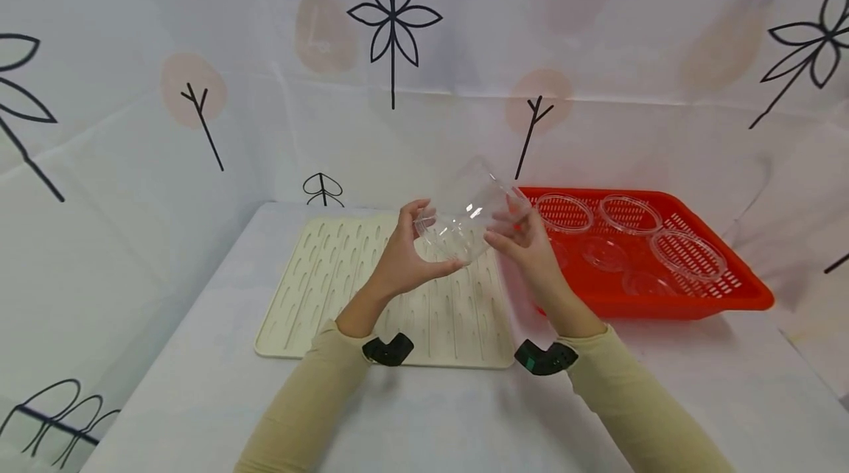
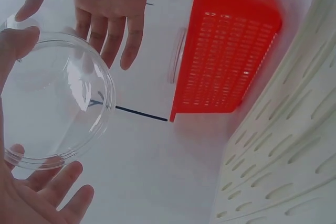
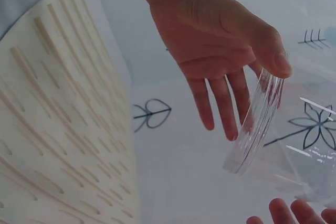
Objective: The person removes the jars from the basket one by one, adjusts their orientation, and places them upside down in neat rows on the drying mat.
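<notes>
A clear plastic container [image 1: 469,216] is held tilted in the air above the right part of the cream ridged mat [image 1: 345,274]. My left hand [image 1: 427,237] grips its open rim, thumb on top and fingers underneath. In the left wrist view the container [image 2: 52,98] shows its round mouth between the thumb and fingers [image 2: 52,192]. My right hand [image 1: 511,226] lies against the container's far end with straight, spread fingers [image 2: 113,30]. In the right wrist view the left hand's thumb sits on the container's rim [image 3: 257,124].
A red slotted basket [image 1: 696,303] stands right of the mat and holds several clear lids [image 1: 686,253] and bowls. The table has a white cover [image 1: 199,384], and a printed white cloth hangs behind and at both sides.
</notes>
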